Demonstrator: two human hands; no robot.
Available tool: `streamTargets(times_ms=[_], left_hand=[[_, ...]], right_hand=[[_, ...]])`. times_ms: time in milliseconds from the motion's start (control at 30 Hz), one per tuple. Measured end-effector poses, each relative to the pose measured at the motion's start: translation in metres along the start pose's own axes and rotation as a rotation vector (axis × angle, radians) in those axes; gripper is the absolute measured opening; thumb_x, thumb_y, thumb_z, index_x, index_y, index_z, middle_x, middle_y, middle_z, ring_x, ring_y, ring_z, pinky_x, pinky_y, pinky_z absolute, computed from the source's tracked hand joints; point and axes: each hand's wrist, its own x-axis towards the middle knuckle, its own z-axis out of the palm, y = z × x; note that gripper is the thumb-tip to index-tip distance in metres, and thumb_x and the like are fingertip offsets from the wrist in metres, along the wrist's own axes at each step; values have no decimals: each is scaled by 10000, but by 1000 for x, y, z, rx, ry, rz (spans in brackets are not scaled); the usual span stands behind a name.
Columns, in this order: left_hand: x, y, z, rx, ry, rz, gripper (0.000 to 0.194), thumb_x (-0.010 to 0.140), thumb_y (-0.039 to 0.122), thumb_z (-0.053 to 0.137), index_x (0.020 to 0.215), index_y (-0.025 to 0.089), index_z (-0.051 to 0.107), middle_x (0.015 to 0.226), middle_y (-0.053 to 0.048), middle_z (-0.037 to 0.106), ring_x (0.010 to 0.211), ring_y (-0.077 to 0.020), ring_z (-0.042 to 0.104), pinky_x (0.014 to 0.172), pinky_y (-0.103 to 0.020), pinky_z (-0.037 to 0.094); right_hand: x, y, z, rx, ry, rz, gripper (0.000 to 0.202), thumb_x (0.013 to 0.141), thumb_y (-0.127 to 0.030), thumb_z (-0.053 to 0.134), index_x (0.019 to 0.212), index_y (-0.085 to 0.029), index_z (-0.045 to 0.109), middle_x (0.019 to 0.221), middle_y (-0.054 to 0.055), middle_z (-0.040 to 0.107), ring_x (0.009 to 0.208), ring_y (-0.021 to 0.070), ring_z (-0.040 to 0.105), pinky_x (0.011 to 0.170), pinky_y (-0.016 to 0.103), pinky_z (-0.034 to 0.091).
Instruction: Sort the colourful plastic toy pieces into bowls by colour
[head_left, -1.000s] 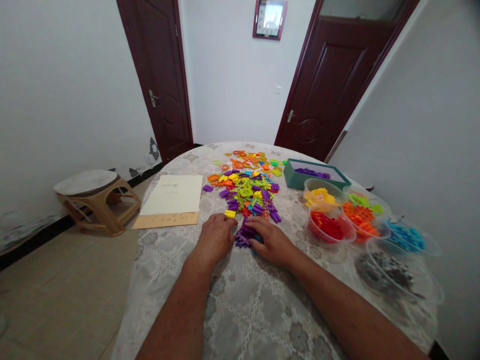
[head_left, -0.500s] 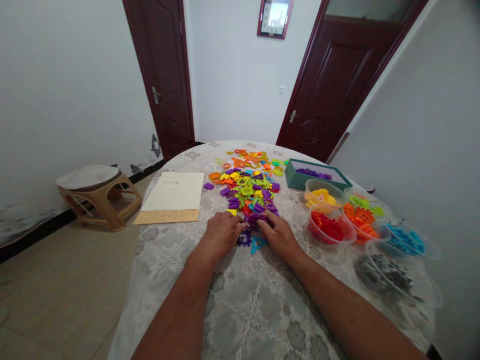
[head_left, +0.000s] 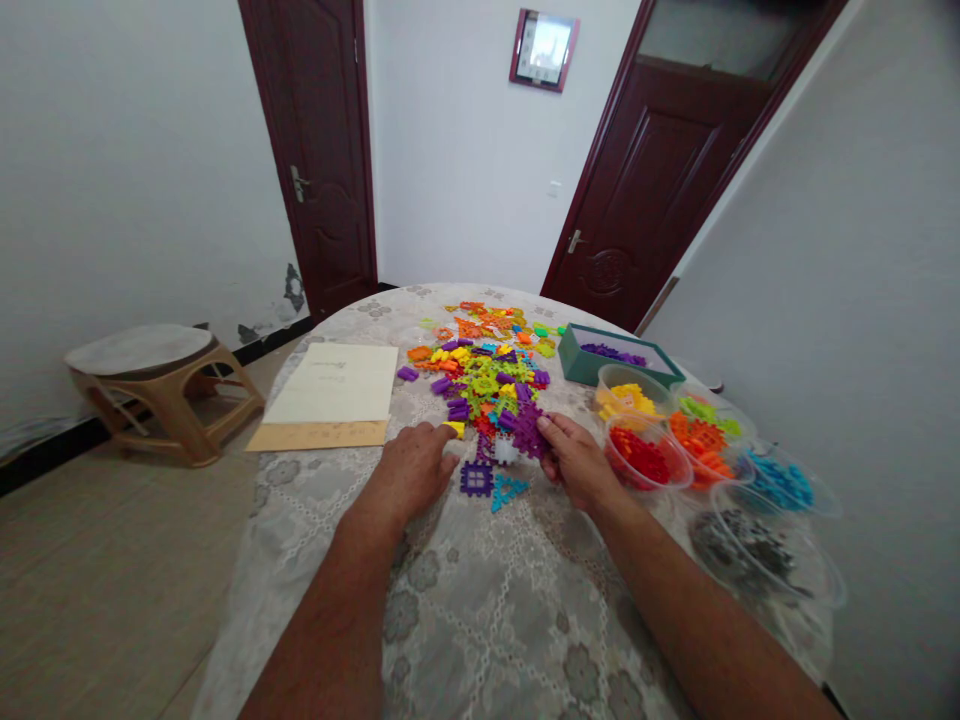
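Purple pieces (head_left: 529, 430) partly hidden by right hand (head_left: 576, 462).

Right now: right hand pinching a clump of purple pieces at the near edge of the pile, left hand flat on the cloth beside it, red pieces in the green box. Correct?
One slip. The head view shows the green box holding purple pieces; the red pieces sit in a clear tub. The rest holds: right hand pinches the purple clump, left hand rests on the cloth.
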Motion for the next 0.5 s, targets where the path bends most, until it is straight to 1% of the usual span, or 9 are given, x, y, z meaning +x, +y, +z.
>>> streamTargets(times_ms=[33, 100, 167, 233, 300, 333, 367, 433, 500], left_hand=[[-1, -1, -1, 4, -8, -10, 386, 995, 308, 537, 1361, 222, 624, 1298, -133, 685, 1237, -269, 614, 1070, -374, 437], [-1, -4, -2, 9, -20, -32, 396, 975, 318, 572, 1358, 232, 623, 1305, -133, 684, 1236, -276, 618, 1055, -369, 445], [0, -9, 0, 17, -31, -57, 432, 935, 331, 631, 1361, 252, 619, 1319, -126, 681, 1233, -282, 623, 1047, -369, 450], [2, -16, 3, 44, -48, -73, 506, 894, 347, 680, 1387, 257, 604, 1330, -128, 675, 1232, -292, 628, 1048, -379, 453], [4, -22, 5, 76, -48, -79, 572, 866, 353, 702, 1416, 250, 586, 1350, -136, 660, 1253, -305, 618, 1060, -395, 453], [5, -25, 6, 87, -47, -79, 597, 855, 353, 706, 1429, 248, 578, 1362, -138, 651, 1261, -309, 613, 1066, -402, 452], [6, -27, 7, 95, -48, -83, 617, 847, 350, 706, 1441, 248, 570, 1373, -137, 642, 1266, -312, 608, 1071, -407, 451], [5, -31, 8, 108, -54, -102, 638, 845, 341, 693, 1461, 249, 557, 1387, -134, 629, 1257, -315, 607, 1076, -418, 449], [4, -34, 9, 120, -62, -125, 645, 853, 331, 674, 1478, 240, 545, 1388, -137, 623, 1249, -322, 604, 1079, -430, 447]], right_hand=[[-3, -7, -6, -57, -29, -10, 357, 932, -590, 592, 875, -237, 574, 493, -89, 473, 380, 93, 364, 374, 201, 232], [-11, -25, -19, -209, -128, -13, 339, 954, -557, 580, 857, -233, 599, 490, -80, 476, 394, 96, 375, 389, 202, 243], [-15, -42, -35, -367, -226, -28, 284, 944, -493, 617, 871, -222, 659, 555, -50, 552, 447, 102, 432, 422, 205, 294], [-10, -57, -54, -493, -241, -99, 202, 905, -409, 676, 875, -214, 718, 687, -6, 653, 554, 118, 522, 482, 213, 370], [7, -68, -77, -578, -179, -156, 155, 864, -354, 715, 835, -205, 749, 738, 12, 689, 613, 126, 561, 512, 213, 398], [20, -73, -90, -603, -133, -146, 148, 847, -343, 731, 810, -201, 751, 701, 6, 679, 590, 122, 555, 496, 206, 387], [34, -77, -104, -616, -77, -109, 148, 832, -337, 746, 787, -195, 747, 636, -8, 651, 537, 111, 530, 463, 199, 360], [69, -84, -131, -601, 80, 6, 147, 797, -311, 786, 758, -179, 733, 505, -40, 567, 423, 88, 453, 396, 187, 294], [104, -90, -154, -550, 258, 79, 137, 770, -252, 812, 741, -158, 716, 447, -48, 525, 375, 80, 423, 365, 179, 280]])
